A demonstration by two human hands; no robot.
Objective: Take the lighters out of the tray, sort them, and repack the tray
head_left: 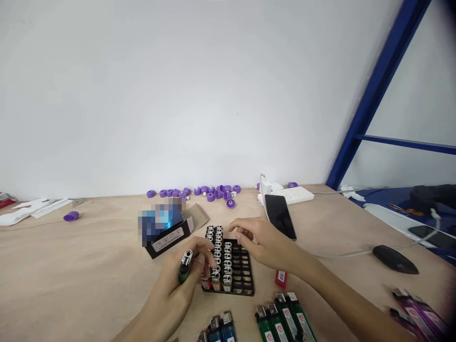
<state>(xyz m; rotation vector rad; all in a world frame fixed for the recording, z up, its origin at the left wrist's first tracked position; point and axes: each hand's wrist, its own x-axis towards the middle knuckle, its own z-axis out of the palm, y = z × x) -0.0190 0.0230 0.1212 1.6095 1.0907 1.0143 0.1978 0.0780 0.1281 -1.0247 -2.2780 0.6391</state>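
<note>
A black slotted tray (245, 293) stands on the table, its left and middle rows filled with upright lighters (216, 256) with metal tops. My left hand (178, 280) is closed around a green lighter (185, 266), held upright between thumb and palm. Its fingertips reach over the tray's left side, by the lighters there. At the tray's back right, my right hand (258, 240) is curled, thumb and forefinger close together. Whatever lies between those fingertips is hidden. Green lighters (280, 323) and blue lighters (223, 327) lie in front of the tray.
Behind the left hand sits an open black box (171, 240), partly blurred. Purple caps (217, 192) lie along the wall. A phone (280, 216) leans by a white power strip (297, 194). A red lighter (281, 278), purple lighters (420, 313) and a black mouse (395, 259) are rightward.
</note>
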